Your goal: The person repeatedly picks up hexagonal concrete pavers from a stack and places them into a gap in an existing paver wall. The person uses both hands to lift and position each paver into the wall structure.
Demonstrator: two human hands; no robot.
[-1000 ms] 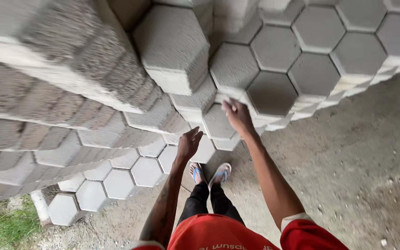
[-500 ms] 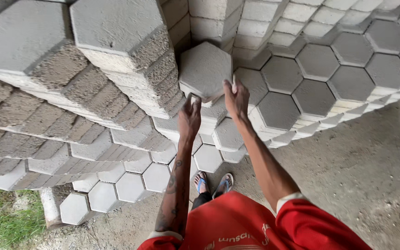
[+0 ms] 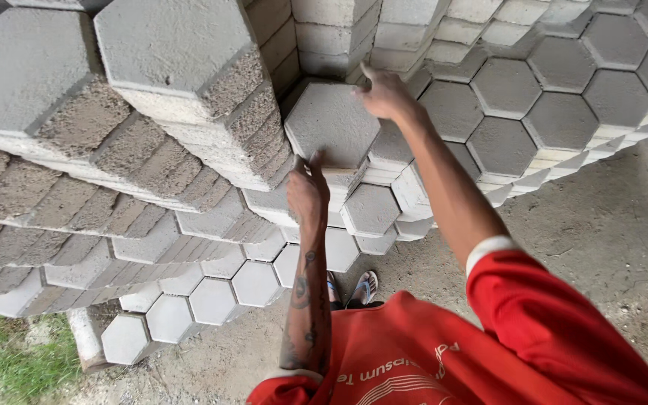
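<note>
Stacked walls of grey hexagonal concrete paving blocks (image 3: pixel 189 135) fill our view above a bare dirt floor (image 3: pixel 609 225). We hold one grey hexagonal concrete block (image 3: pixel 331 124) between both hands: our left hand (image 3: pixel 307 186) grips its near lower edge, fingers curled under, while our right hand (image 3: pixel 385 94) presses its far upper corner, fingers spread. It sits tilted atop the stack, seemingly mid-lift or mid-placement; steadying the heavy block comes next.

Red shirt (image 3: pixel 444 360), white-trimmed sleeves; tattooed left forearm (image 3: pixel 305 300); sandals (image 3: pixel 354 289).
</note>
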